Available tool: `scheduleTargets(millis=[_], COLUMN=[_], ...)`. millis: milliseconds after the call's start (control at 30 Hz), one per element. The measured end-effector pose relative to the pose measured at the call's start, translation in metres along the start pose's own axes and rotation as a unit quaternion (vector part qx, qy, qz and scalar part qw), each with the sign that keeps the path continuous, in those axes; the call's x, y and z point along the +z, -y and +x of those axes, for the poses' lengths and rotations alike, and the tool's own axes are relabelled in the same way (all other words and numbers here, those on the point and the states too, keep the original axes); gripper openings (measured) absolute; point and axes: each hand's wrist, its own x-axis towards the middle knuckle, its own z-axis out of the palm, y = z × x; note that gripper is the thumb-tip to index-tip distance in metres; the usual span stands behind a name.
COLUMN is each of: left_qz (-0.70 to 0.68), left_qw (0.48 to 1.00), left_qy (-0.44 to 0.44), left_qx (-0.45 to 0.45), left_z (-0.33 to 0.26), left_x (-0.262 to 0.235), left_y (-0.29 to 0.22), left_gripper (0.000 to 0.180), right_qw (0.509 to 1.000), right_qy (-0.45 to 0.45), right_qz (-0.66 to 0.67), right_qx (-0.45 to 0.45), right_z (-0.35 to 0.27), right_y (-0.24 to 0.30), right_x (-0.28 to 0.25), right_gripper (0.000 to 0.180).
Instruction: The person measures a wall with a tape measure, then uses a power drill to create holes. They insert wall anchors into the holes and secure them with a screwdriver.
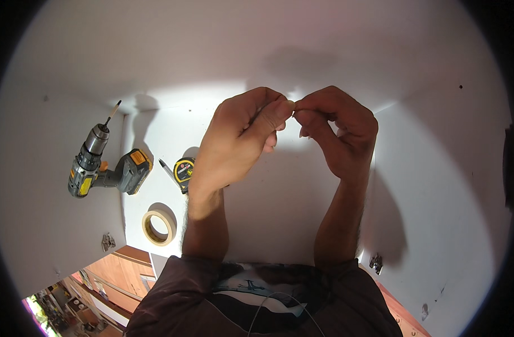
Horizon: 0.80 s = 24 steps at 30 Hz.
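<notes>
While a white surface (274, 210) is spreading beneath them, the left grip (240, 137) and right grip (349, 135) are meeting at the fingertips, each pressing thumb against forefinger; whether they are pinching something tiny, I cannot tell; left of the left grip, a drill (88, 162) is lying; below-left, a tape roll (146, 226); nearer, a tape measure (183, 169) and pen (167, 169) are resting.

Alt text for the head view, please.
Left hand and right hand pinch close together inside a white cabinet; anything held is too small to tell. Leftward are a drill, pen, tape measure and tape roll.
</notes>
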Motion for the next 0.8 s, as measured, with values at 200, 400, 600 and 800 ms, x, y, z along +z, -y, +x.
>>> scheduleTargets(millis=[200, 400, 600, 800], left_qz=[-0.025, -0.078, -0.031, -0.044], left_qw=[0.999, 0.997, 0.999, 0.999], left_qy=[0.022, 0.014, 0.012, -0.01], left_qx=[0.001, -0.026, 0.014, 0.029], left_z=[0.002, 0.002, 0.0, 0.001], left_x=[-0.005, 0.002, 0.007, 0.011], left_y=[0.005, -0.001, -0.003, -0.004], left_gripper=[0.034, 0.035, 0.031, 0.029], right_qw=[1.0, 0.998, 0.996, 0.995], right_qy=[-0.006, -0.046, -0.062, -0.058], right_qz=[-0.012, -0.032, -0.052, -0.064], right_qx=[-0.017, -0.025, -0.043, -0.047], right_z=[0.001, 0.002, 0.003, 0.002], right_y=[-0.001, -0.001, -0.003, -0.003], right_x=[0.001, 0.004, 0.007, 0.003], right_gripper=[0.01, 0.008, 0.006, 0.007])
